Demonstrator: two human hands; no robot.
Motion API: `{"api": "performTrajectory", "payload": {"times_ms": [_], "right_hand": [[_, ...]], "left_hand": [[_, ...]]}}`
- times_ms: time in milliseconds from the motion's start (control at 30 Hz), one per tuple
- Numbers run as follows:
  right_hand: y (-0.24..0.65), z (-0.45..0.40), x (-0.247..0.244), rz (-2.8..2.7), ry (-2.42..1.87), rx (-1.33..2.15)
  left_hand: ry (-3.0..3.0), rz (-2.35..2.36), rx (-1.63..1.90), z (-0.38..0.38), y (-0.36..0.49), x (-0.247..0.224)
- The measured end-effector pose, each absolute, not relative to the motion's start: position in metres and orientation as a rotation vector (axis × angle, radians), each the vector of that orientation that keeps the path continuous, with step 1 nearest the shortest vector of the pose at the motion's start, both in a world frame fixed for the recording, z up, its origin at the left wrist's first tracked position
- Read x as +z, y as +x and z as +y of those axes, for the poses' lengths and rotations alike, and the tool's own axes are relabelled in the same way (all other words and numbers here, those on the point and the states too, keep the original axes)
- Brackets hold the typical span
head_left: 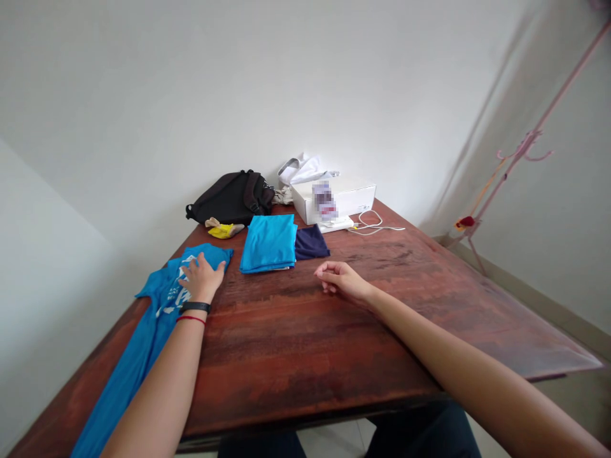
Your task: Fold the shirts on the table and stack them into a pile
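Observation:
A blue shirt (162, 318) with white print lies stretched along the left side of the wooden table (296, 356). My left hand (202, 278) rests on its printed part, fingers spread. Near the middle, my right hand (342, 281) is over bare wood with its fingers curled; nothing shows in them. Beyond and between the hands lies a folded blue cloth (270, 243). A dark navy folded cloth (311, 243) is beside it on the right, partly hidden by it.
At the back are a black backpack (224, 198), a yellow and beige item (223, 229), a white box (353, 196), white cloth (301, 169) and a white cable (377, 222). A pink stand (520, 149) is on the right.

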State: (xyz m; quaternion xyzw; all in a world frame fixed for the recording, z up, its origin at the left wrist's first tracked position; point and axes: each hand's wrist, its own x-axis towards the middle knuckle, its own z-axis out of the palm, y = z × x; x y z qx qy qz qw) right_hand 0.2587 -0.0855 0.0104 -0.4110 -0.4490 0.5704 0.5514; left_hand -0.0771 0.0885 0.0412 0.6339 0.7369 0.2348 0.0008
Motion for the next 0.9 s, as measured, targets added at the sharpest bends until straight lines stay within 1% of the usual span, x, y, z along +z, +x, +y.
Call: {"api": "performTrajectory", "payload": {"times_ms": [67,133,267,367,567,767,900], "right_hand": [[0.26,-0.083,0.008,-1.077,-0.993,1.325],[0.262,-0.081,0.007,-1.101,-1.025,1.298],[0.265,-0.079,0.006,-1.149,-1.087,1.262],[0.266,-0.079,0.006,-1.168,-1.092,1.271],[0.267,-0.077,0.005,-1.196,-1.098,1.275],[0.268,-0.075,0.002,-1.259,-1.139,1.254],[0.268,-0.078,0.003,-1.377,-1.183,1.2]], "left_hand": [[1.935,2.332,0.584,0.091,-0.08,0.037],[1.934,2.34,0.523,0.094,-0.083,0.036],[2.013,2.374,0.5,0.098,-0.089,0.036],[2.051,2.322,0.557,0.102,-0.094,0.034],[1.93,2.217,0.793,0.109,-0.098,0.029],[1.692,2.095,1.294,0.112,-0.091,0.04],[1.544,1.887,1.548,0.114,-0.088,0.058]]}}
